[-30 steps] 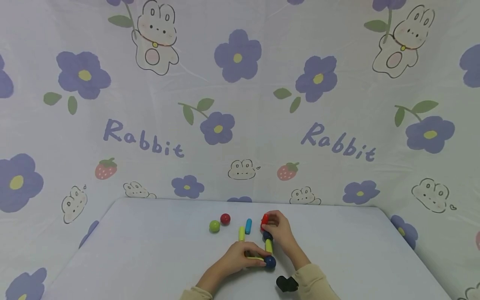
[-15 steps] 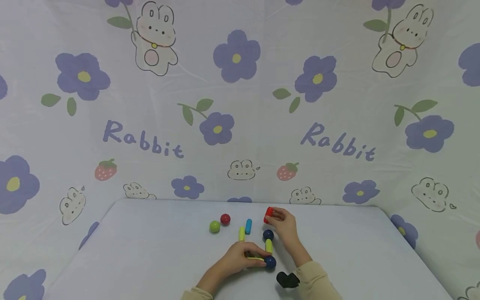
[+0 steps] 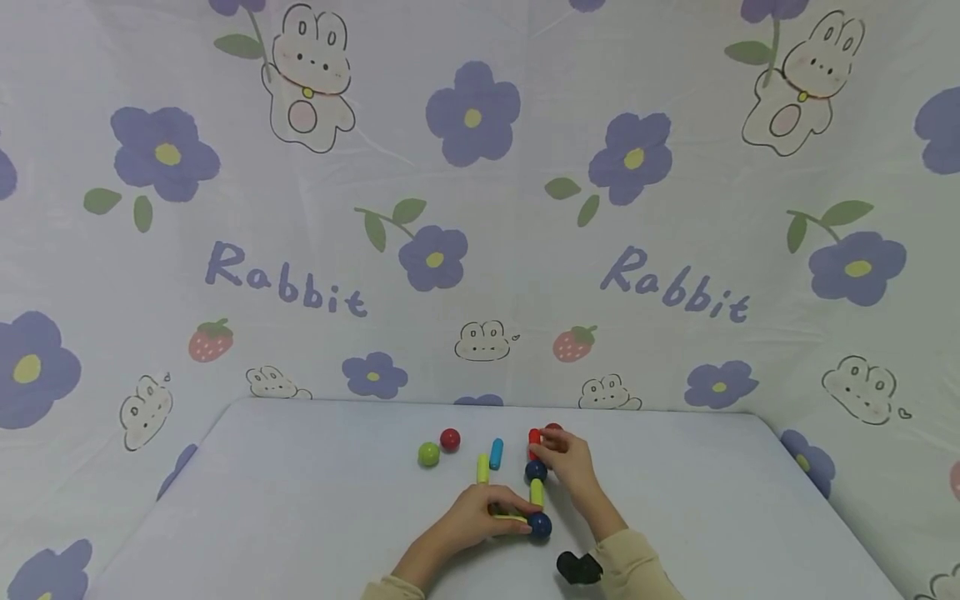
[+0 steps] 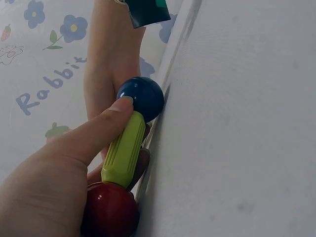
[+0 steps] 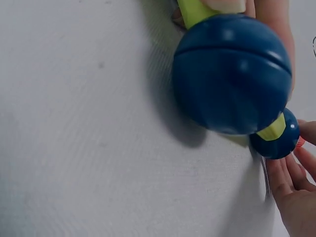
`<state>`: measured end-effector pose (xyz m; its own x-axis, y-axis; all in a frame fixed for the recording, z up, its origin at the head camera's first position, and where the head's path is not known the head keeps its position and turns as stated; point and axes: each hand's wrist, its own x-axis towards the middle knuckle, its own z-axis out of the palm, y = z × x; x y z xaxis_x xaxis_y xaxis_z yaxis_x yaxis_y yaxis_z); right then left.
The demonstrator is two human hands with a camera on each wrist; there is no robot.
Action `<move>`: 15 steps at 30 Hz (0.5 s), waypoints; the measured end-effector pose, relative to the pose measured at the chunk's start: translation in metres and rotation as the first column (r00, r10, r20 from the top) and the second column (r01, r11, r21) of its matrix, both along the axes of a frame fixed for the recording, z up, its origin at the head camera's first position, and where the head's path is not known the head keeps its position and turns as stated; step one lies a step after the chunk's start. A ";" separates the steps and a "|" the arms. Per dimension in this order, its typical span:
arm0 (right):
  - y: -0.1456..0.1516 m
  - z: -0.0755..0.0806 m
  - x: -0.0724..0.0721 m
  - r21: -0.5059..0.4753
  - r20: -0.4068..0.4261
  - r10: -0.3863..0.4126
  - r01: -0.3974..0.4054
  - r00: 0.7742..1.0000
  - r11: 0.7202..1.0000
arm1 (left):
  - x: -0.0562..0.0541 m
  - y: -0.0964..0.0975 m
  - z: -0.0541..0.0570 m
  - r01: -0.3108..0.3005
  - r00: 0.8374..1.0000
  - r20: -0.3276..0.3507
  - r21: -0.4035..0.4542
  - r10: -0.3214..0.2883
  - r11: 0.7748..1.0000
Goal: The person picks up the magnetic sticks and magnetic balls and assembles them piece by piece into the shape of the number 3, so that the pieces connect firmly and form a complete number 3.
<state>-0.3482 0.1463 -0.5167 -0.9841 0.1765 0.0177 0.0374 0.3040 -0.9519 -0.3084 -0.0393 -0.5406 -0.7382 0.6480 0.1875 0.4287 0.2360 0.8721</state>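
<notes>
In the head view my left hand (image 3: pixel 476 512) pinches a yellow-green magnetic rod (image 4: pixel 124 148) where it meets the near blue ball (image 3: pixel 540 526). The left wrist view shows my thumb over that joint and a red ball (image 4: pixel 109 210) at the rod's other end. Another yellow-green rod (image 3: pixel 537 493) links the near blue ball to the far blue ball (image 3: pixel 536 471). My right hand (image 3: pixel 576 473) pinches a red magnetic rod (image 3: pixel 534 443), its lower end right at the far blue ball. Behind those fingers a red ball (image 3: pixel 553 428) partly shows.
Left of the right hand lie a blue rod (image 3: pixel 497 453), a loose red ball (image 3: pixel 450 439) and a green ball (image 3: pixel 429 454). A yellow-green rod (image 3: pixel 483 468) sticks out beyond my left hand. A black object (image 3: pixel 579 568) sits by the right sleeve on the white table (image 3: pixel 300 500).
My right hand lifted the red rod away from the far blue ball, then brought it back down to it. A red ball now shows behind the fingers. The left hand stays put.
</notes>
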 end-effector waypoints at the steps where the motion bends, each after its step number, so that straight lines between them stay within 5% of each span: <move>1: 0.000 0.000 0.000 0.000 -0.011 0.004 -0.004 1.000 1.000 | 0.000 0.000 0.000 0.001 1.000 -0.005 0.002 -0.001 1.000; 8: 0.002 -0.004 0.000 0.002 -0.025 0.004 -0.004 1.000 1.000 | 0.001 0.001 0.003 -0.003 1.000 -0.001 -0.016 0.003 1.000; 15: 0.003 -0.007 0.000 0.035 -0.056 0.038 -0.036 0.998 0.999 | -0.004 0.005 0.009 -0.098 0.995 -0.020 -0.108 0.097 0.989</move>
